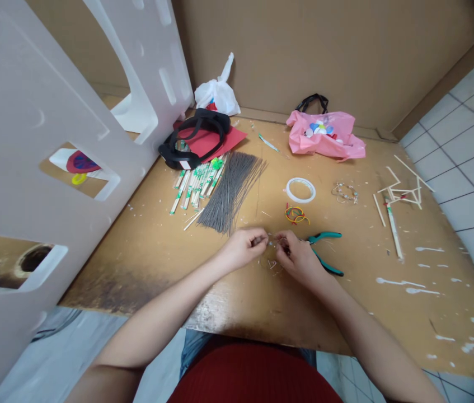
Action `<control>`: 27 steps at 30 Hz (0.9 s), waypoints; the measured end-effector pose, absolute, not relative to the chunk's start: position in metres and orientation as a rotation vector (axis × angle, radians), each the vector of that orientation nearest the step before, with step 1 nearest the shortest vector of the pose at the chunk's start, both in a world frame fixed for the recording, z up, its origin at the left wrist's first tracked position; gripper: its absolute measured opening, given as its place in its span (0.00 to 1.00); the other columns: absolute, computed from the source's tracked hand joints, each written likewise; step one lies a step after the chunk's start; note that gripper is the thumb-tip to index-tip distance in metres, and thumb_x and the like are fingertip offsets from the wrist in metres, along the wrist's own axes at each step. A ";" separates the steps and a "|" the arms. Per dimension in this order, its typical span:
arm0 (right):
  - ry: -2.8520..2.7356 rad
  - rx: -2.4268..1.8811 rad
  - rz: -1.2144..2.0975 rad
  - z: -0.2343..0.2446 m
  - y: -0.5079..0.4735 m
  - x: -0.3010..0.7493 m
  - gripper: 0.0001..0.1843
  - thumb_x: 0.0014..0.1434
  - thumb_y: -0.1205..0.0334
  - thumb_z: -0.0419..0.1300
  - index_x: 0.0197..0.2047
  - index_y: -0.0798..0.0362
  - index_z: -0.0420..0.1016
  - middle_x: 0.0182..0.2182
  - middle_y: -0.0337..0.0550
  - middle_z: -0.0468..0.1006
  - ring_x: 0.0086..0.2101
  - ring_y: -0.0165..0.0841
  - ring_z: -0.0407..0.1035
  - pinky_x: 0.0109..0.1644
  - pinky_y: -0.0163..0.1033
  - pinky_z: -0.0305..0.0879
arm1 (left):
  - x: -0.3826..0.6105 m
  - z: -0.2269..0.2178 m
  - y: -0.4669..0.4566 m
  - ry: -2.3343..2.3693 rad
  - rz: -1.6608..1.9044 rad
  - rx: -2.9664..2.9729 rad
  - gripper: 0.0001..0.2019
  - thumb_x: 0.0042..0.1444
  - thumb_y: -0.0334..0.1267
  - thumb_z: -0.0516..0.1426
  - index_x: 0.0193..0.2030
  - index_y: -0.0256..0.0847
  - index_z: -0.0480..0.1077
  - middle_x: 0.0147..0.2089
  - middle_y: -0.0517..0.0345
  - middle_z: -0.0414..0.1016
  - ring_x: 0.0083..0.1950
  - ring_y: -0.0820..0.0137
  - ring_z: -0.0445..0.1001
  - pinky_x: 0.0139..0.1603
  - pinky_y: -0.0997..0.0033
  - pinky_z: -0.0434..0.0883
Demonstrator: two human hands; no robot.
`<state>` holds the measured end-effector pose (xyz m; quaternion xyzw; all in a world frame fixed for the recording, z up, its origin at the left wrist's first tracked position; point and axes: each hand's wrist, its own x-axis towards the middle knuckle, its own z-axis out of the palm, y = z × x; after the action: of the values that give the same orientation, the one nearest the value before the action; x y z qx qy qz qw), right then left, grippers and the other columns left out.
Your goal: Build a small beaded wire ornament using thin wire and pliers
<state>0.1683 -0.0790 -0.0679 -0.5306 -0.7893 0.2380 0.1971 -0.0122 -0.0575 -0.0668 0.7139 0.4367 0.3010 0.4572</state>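
My left hand is closed in a pinch over the front middle of the table. Close to its right, my right hand is pinched too, the fingertips of both a small gap apart. Between and just below them shows a thin wire with small pale bits like beads; its ends run into the fingers and are hard to see. Green-handled pliers lie beside my right hand, their jaws hidden behind it. Beyond the hands are a yellow, red and green coil of cords and a white tape roll.
A bundle of grey wires lies beside wrapped chopsticks and a black headset. Bags stand at the back, one pink. A beaded wire ring and a stick frame lie right. A white plastic panel borders the left.
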 end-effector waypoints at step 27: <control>-1.612 -1.209 1.628 -0.055 -0.072 0.178 0.10 0.59 0.55 0.52 0.39 0.53 0.65 0.22 0.34 0.68 0.23 0.28 0.67 0.31 0.36 0.64 | -0.020 -0.060 -0.050 0.913 0.782 1.176 0.11 0.48 0.42 0.60 0.29 0.34 0.75 0.26 0.58 0.75 0.29 0.75 0.69 0.36 0.74 0.66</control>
<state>0.1776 -0.0720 -0.0548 -0.4492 -0.5988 0.6047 0.2720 -0.0197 -0.0501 -0.0603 0.5211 0.4046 0.3466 0.6668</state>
